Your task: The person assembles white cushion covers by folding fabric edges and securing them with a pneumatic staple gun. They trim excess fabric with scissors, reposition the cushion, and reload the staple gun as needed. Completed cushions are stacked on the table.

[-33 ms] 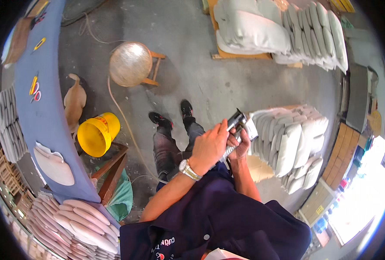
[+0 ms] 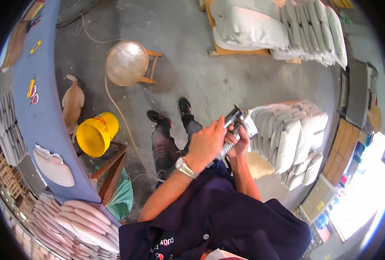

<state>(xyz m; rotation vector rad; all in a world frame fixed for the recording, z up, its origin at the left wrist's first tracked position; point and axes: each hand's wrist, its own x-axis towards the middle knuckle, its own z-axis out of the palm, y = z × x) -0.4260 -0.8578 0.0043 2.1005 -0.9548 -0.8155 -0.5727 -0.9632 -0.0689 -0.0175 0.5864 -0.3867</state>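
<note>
In front of my body I hold a black and silver tool (image 2: 232, 116) that looks like a staple gun, tilted up toward the right. My left hand (image 2: 206, 145), with a metal watch on the wrist, is closed round its near side, the fingertips by the black part. From below, my right hand (image 2: 240, 145) grips the tool's silver part, its fingers bent. Just beyond the right fingers is a white box-like piece (image 2: 250, 126); whether it belongs to the tool I cannot tell. My fingers hide much of the tool.
A blue-topped bench (image 2: 38, 112) on the left carries scissors (image 2: 34, 96), cutters and a pale pad. Nearby are a yellow bucket (image 2: 92, 138), a dog (image 2: 72, 102), a round stool (image 2: 127, 63) and a floor hose (image 2: 123, 112). Pale cushion stacks (image 2: 290, 130) stand at right.
The whole view has shifted slightly. The tool's black part now shows a little more above my left fingers. Both hands keep their hold.
</note>
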